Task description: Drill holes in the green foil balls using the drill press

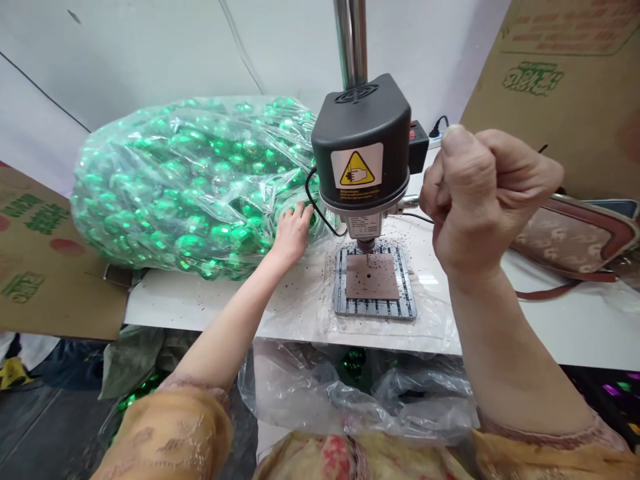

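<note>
A small black bench drill [363,157] stands on the white table [200,303], its bit over a brown pad [371,276] on the slotted grey base [375,308]. My left hand [291,231] reaches forward into the open mouth of a big clear plastic bag of shiny green beads [190,187]; its fingertips are hidden among the beads. My right hand [480,197] is raised to the right of the drill head in a closed fist, at the end of the drill's side lever [409,201]. What the fist holds is hidden.
Cardboard sheets lean at the left [45,267] and the back right [560,87]. A brown patterned handbag [575,237] lies on the table at the right. Crumpled clear plastic [350,393] with some green beads hangs below the table's front edge. Dark drilling dust speckles the tabletop around the base.
</note>
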Motion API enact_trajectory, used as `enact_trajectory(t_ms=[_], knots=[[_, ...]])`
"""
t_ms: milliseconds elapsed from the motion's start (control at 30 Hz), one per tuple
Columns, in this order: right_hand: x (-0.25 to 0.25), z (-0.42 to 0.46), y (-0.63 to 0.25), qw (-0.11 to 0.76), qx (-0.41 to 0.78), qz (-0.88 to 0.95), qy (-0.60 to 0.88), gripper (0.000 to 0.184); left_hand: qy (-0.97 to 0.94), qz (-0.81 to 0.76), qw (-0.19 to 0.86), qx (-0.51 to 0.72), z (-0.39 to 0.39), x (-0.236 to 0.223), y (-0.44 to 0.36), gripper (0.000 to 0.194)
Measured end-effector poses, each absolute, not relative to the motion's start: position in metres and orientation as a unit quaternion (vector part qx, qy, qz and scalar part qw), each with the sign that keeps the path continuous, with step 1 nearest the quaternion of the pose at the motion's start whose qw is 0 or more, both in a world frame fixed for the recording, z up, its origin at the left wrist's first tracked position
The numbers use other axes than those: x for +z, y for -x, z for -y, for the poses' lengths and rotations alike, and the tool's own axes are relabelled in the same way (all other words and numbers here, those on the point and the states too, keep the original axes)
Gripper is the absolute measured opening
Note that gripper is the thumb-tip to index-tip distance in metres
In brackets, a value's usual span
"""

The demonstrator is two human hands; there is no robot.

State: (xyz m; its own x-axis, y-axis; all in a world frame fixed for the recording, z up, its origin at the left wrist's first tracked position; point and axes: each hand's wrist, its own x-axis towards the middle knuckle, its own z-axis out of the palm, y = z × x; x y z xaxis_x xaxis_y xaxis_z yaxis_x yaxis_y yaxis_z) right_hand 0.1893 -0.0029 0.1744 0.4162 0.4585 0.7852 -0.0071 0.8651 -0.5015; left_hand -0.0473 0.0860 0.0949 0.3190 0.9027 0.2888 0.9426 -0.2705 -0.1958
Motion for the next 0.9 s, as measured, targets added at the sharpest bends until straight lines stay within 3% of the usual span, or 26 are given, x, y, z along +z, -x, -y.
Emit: enact_trajectory(t_ms=[167,267,367,433,733,900], knots=[[0.175,0.003,-0.188,0.815,0.142,0.521,0.213,0.046,0.820,0.504,0.080,-0.257,-0.035,0.080,0.049,0.050],[0.174,0.000,-0.188,0.819,0.137,0.519,0.201,0.046,0.772,0.468,-0.160,-0.399,-0.009,0.060,0.032,0.049],[0.172,-0.004,-0.189,0.827,0.128,0.519,0.175,0.046,0.648,0.458,-0.429,-0.431,0.002,0.038,0.010,0.054],[0.171,-0.007,-0.190,0.829,0.122,0.521,0.165,0.046,0.584,0.463,-0.509,-0.430,0.001,0.026,0.000,0.060],[0.170,-0.008,-0.191,0.824,0.120,0.529,0.162,0.046,0.566,0.461,-0.525,-0.438,-0.017,0.000,-0.015,0.064],[0.169,-0.007,-0.190,0.818,0.118,0.533,0.179,0.047,0.626,0.440,-0.465,-0.446,-0.019,-0.009,-0.019,0.060]])
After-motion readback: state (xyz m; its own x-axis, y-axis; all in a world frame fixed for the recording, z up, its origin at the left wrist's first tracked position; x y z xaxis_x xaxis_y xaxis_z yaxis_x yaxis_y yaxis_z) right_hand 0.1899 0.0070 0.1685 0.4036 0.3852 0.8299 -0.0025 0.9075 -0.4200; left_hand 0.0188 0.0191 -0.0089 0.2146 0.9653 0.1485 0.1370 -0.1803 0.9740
